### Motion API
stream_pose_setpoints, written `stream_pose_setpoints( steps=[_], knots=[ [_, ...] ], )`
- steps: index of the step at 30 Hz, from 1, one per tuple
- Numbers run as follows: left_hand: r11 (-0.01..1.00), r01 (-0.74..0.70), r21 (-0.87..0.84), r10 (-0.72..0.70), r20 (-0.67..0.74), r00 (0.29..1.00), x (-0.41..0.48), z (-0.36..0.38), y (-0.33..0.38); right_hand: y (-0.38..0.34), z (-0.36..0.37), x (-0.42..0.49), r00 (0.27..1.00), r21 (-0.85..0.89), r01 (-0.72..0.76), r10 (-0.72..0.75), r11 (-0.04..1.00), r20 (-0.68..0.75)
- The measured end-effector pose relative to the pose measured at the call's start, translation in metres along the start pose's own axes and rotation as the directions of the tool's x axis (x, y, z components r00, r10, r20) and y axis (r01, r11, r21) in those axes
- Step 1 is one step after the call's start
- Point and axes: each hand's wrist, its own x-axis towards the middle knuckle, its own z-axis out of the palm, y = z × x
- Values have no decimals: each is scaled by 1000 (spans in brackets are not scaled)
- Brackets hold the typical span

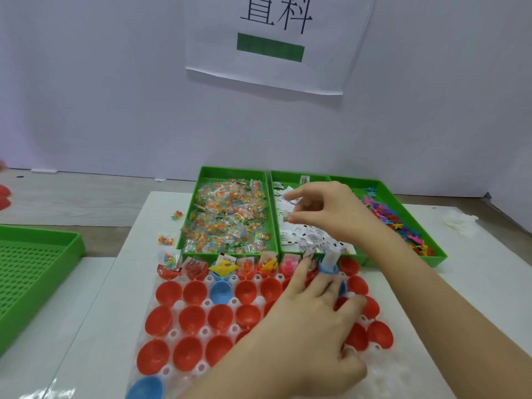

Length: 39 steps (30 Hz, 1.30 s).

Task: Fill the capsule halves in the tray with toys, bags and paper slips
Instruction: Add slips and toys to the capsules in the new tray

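The far row of the clear tray (pixel 403 367) is the one being filled, so the next paper slip (pixel 296 201) should go into the next red capsule half (pixel 349 265), lifted alone without dragging its neighbours. The right hand (pixel 325 211) hangs over the bin of slips (pixel 316 240), thumb and forefinger narrowed on 1 slip, apparently pinching it. The left hand (pixel 313 312) lies spread and fairly straight over the tray. Its fingertips (pixel 302 269) touch the far row beside the blue capsule half (pixel 328 269).

Red and blue capsule halves (pixel 195 292) sit mouth-up in a clear tray (pixel 178 305). The far row holds toys (pixel 223 267) and paper slips (pixel 227 259). More of both, plus bags (pixel 227 217), fill green bins (pixel 230 170) behind.
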Motion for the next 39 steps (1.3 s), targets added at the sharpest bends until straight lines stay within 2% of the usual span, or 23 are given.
stream_pose_setpoints(
  steps=[3,5,7,12,18,21,26,30,35,39],
  knots=[
    [999,17,35,-17,7,1000,0,0,1,20,-21,-32,987,63,-10,20,998,-159],
    [999,27,44,-28,18,999,1,-1,2,29,-29,-55,981,89,10,8,996,-193],
    [998,35,47,-37,31,999,1,-2,1,35,-31,-72,987,101,17,0,995,-163],
    [996,30,89,-35,49,998,-1,-3,1,42,-20,-82,998,-83,19,-25,996,-66],
    [995,37,94,-46,98,994,2,-2,2,40,-14,-77,996,-230,-93,93,969,-12],
    [997,57,58,-63,115,991,1,0,1,41,-13,-76,994,-292,-104,105,951,-12],
    [996,77,41,-81,119,990,1,2,0,39,-12,-76,998,-397,-57,48,916,-32],
    [997,76,30,-79,114,990,0,2,0,34,-6,-74,1000,-538,-3,14,843,17],
    [996,76,45,-80,119,990,1,2,-1,30,-12,-75,998,-484,18,12,875,58],
    [996,80,42,-85,136,987,1,2,0,30,-14,-76,999,-338,-38,49,940,23]
  ],
)
